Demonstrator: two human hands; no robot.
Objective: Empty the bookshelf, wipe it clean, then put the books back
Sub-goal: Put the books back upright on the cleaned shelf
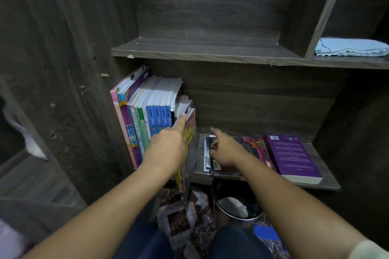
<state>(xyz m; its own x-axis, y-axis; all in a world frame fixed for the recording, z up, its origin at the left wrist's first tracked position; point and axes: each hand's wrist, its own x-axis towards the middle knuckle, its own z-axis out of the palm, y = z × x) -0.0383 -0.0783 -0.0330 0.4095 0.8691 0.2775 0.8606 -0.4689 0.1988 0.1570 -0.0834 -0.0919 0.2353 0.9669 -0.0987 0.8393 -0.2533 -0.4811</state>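
Bookshelf (210, 6) of dark wood stands right in front of me, the front edge of its lower shelf (328, 181) just past my knees (147, 244). Nearest me, on the floor, lie a patterned rug (181, 216) and a black round bin (214, 197) with something white crumpled in it; the bin sits partly under that front edge.

My left hand (166, 147) grasps a thin yellow book (181, 178) at the right end of the upright row (147, 115), with my index finger stretched straight up along the book's top. That book is tilted, and its lower end hangs out past the shelf's front edge. The row's far end stands against the left side panel (73, 69).

A narrow strip of bare board separates the row from the flat stack (252, 147), leaving a little room there. My right hand (223, 151) rests on the stack's left edge, index finger pointing ahead and the other fingers bent down onto the top cover. Blur keeps me from telling whether they grip it.

Just beside the stack, a purple book (292, 155) lies back cover up, its near corner reaching the front edge. Farther up, the upper shelf (200, 48) shows bare wood as far as the divider (294, 17). Beyond the divider lies a folded blue cloth (351, 47).
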